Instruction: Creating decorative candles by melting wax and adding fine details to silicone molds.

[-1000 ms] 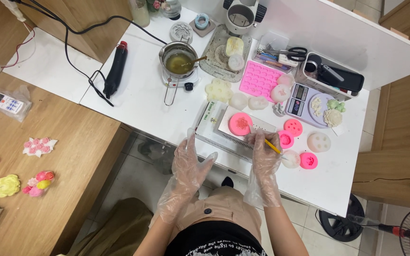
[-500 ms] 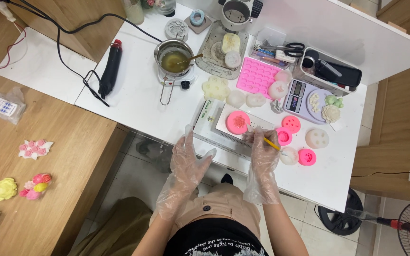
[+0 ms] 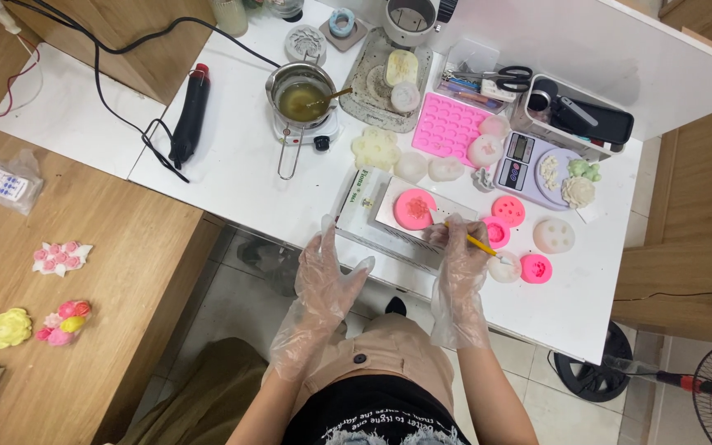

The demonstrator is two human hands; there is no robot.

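Note:
Both my hands wear clear plastic gloves. My right hand (image 3: 461,247) grips a thin yellow brush (image 3: 473,241) whose tip reaches toward a round pink mould (image 3: 414,208). That mould lies on a white tile (image 3: 447,216) on top of a flat box (image 3: 359,200) at the table's near edge. My left hand (image 3: 324,272) is spread flat, fingers apart, at the near left corner of the box, holding nothing. Small pink moulds (image 3: 508,211) and a white mould (image 3: 554,235) lie just right of my right hand.
A pot of yellow liquid (image 3: 302,95) sits on a small burner. A black heat gun (image 3: 189,114) with its cable lies to the left. A pink tray mould (image 3: 447,127), a scale (image 3: 526,162), scissors (image 3: 511,78) and a tool holder stand at the back. Wax flowers (image 3: 61,256) lie on the wooden table.
The view has shifted slightly. My hands stay at the box, the right one keeping the brush by the pink mould.

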